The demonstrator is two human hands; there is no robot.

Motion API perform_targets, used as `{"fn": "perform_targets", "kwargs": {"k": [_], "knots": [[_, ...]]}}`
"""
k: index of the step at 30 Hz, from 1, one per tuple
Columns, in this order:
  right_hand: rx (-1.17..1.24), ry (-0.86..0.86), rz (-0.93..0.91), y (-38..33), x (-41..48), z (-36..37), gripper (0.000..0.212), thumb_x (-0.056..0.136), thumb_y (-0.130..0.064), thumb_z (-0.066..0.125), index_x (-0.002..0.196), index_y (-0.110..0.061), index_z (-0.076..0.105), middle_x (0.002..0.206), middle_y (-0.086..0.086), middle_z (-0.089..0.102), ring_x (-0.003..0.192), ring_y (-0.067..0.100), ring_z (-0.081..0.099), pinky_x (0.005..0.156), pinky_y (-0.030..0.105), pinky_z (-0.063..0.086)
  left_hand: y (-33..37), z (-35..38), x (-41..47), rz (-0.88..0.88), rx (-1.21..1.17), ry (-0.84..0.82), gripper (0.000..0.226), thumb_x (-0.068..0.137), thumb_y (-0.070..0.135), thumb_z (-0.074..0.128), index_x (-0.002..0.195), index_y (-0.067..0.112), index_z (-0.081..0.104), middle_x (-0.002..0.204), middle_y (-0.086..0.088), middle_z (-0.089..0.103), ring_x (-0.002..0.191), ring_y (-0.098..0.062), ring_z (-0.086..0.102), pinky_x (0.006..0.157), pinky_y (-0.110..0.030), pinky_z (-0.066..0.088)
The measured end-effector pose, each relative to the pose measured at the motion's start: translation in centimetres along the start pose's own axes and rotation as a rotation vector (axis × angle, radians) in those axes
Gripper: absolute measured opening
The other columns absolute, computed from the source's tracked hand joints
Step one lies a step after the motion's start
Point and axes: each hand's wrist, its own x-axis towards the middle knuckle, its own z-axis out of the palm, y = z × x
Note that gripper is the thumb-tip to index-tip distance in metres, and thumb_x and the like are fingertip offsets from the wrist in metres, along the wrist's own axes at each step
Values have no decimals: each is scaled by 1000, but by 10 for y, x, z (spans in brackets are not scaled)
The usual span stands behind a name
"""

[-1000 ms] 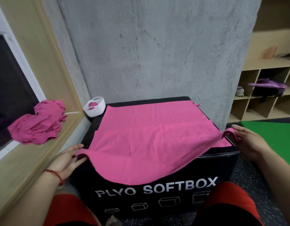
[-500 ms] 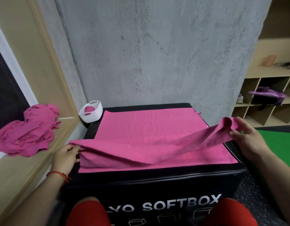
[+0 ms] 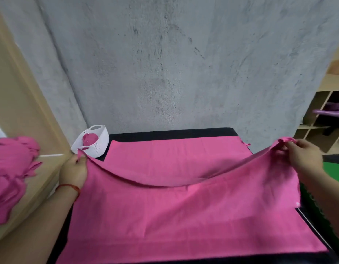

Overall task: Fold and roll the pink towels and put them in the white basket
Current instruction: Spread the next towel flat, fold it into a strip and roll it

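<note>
A large pink towel (image 3: 183, 212) lies spread over the black softbox (image 3: 172, 132). Its near edge is lifted and carried over the rest, sagging in the middle. My left hand (image 3: 74, 171) pinches the towel's left corner, my right hand (image 3: 303, 159) pinches the right corner, both held above the box. A small white basket (image 3: 100, 143) stands at the box's far left corner with a rolled pink towel (image 3: 89, 139) inside.
A heap of crumpled pink towels (image 3: 10, 174) lies on the wooden ledge at the left. A grey concrete wall rises behind the box. Wooden shelf cubbies (image 3: 321, 128) stand at the right, with a green mat (image 3: 334, 172) on the floor below.
Both hands have lifted the towel's near edge off the front of the box and carried it up and toward the far edge, doubling the towel over.
</note>
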Motion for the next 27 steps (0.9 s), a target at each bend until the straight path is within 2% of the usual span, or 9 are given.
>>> {"fn": "perform_targets", "kwargs": {"k": [3, 7, 11, 14, 16, 19, 22, 25, 27], "knots": [[-187, 42, -58, 8, 54, 41, 34, 86, -48, 56, 92, -20, 72, 80, 6, 75, 75, 24, 74, 58, 39, 53, -2, 40, 54, -32, 46, 1, 40, 106, 31, 46, 103, -3, 66, 114, -35, 65, 100, -44, 59, 84, -43, 41], [-428, 121, -113, 35, 133, 94, 49, 86, -60, 50, 96, -16, 69, 85, 10, 73, 84, 38, 70, 71, 46, 60, 0, 89, 115, -50, 112, -4, 45, 106, 31, 41, 110, -6, 67, 116, -33, 65, 107, -46, 58, 93, -46, 42], [-537, 99, -212, 55, 196, 155, 49, 95, -53, 51, 91, -8, 70, 87, 25, 69, 84, 46, 68, 78, 52, 59, -8, 149, 176, -9, 223, -3, 43, 103, 18, 35, 113, -11, 64, 119, -38, 60, 113, -50, 57, 101, -51, 42], [-568, 12, -172, 87, 223, 200, 57, 94, -54, 47, 90, -1, 67, 93, 33, 68, 92, 50, 67, 80, 49, 52, -34, 191, 195, -74, 311, -42, 36, 104, 13, 42, 116, -13, 64, 126, -38, 61, 119, -52, 57, 105, -51, 43], [-626, -71, -109, 120, 226, 227, 57, 95, -55, 54, 91, 1, 63, 96, 34, 68, 96, 50, 67, 82, 50, 52, -53, 214, 188, -76, 353, -29, 30, 102, 12, 46, 115, -8, 64, 124, -36, 62, 117, -50, 59, 103, -50, 43], [-658, -53, -96, 161, 210, 248, 39, 94, -45, 62, 107, -8, 60, 95, 27, 70, 95, 47, 70, 84, 55, 57, -74, 232, 175, 30, 374, 3, 14, 98, 9, 50, 97, -2, 60, 103, -32, 63, 97, -45, 60, 85, -48, 43], [-625, 1, -185, 168, 199, 248, 38, 97, -39, 54, 131, -26, 42, 100, 21, 72, 103, 47, 68, 88, 57, 54, -80, 236, 177, 84, 394, 35, 12, 98, 8, 51, 93, -1, 58, 98, -32, 63, 92, -46, 59, 81, -48, 42], [-658, 12, -217, 168, 204, 248, 25, 94, -33, 46, 117, -25, 50, 99, 21, 71, 97, 45, 67, 84, 53, 56, -85, 236, 181, 98, 417, 50, 12, 99, 8, 52, 94, -1, 58, 98, -33, 63, 92, -46, 60, 81, -49, 43], [-735, 20, -285, 174, 206, 246, 38, 81, -25, 44, 112, -15, 63, 103, 24, 69, 94, 47, 67, 83, 53, 58, -87, 237, 180, 110, 426, 61, 13, 100, 10, 51, 96, 0, 58, 98, -32, 63, 92, -47, 60, 81, -50, 44]]}}
